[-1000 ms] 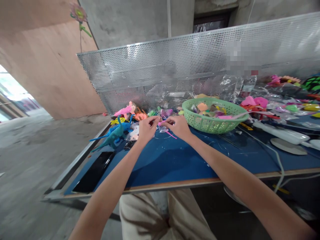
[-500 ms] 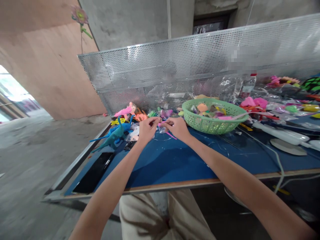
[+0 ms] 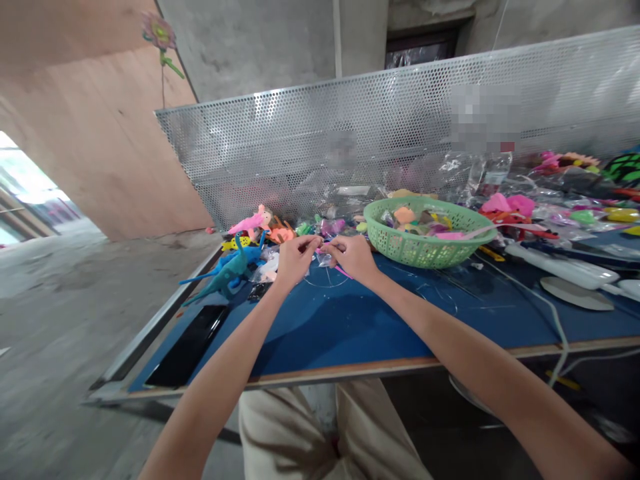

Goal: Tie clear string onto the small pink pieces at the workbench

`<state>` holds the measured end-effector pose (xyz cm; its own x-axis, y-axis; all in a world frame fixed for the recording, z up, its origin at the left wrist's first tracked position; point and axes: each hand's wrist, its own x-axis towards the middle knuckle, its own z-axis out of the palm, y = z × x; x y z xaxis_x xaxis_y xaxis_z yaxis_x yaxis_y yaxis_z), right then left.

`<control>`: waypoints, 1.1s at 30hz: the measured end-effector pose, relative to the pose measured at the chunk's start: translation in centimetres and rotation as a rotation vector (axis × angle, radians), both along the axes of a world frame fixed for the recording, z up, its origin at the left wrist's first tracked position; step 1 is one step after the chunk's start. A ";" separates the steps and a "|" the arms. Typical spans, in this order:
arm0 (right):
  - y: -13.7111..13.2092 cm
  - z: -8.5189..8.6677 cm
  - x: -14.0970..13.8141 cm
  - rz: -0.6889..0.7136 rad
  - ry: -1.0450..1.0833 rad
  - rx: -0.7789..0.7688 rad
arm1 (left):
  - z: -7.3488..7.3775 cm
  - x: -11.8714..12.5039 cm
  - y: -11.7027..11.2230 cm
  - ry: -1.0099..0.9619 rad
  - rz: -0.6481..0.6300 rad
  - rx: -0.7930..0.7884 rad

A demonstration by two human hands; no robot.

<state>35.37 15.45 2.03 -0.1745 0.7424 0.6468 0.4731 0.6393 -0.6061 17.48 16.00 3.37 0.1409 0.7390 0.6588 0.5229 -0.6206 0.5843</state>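
Both hands meet above the blue tabletop (image 3: 330, 333), left of the basket. My left hand (image 3: 296, 258) is closed in a pinch on a small pink piece. My right hand (image 3: 357, 257) pinches the same soft-looking pink piece (image 3: 343, 271), and a thin pink tail of it sticks out below those fingers. Most of the piece is hidden by the fingertips, so its kind cannot be made out. Just under the hands lie clear plastic wrap and a thin clear loop (image 3: 325, 283). Beside my left hand stand a teal long-necked toy dinosaur (image 3: 227, 275) and a blue one (image 3: 213, 267) behind it.
A green plastic basket (image 3: 425, 250) of colourful pieces stands right of my hands. A black phone-like slab (image 3: 187, 347) lies at the left edge. To the right are a white-handled tool (image 3: 563, 265), a cable (image 3: 555, 313) and bagged toys. Perforated metal sheeting (image 3: 300, 133) borders the back.
The hands stay in nearly the same place. The pink tail below my right fingers shows shorter and lies closer to the hand than before.
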 end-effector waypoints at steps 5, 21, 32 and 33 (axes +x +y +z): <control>-0.1 -0.3 -0.2 -0.039 0.020 -0.004 | -0.2 0.0 0.2 -0.004 -0.004 -0.011; 1.9 0.2 1.5 0.420 0.352 -0.352 | 0.3 -0.2 -0.1 -0.115 -0.069 -0.179; 2.0 -0.3 1.8 0.684 0.609 -0.730 | 0.1 -0.7 0.2 -0.252 -0.171 -0.228; 1.8 -0.3 1.7 0.692 0.570 -0.725 | 0.1 -0.7 0.2 -0.254 -0.177 -0.223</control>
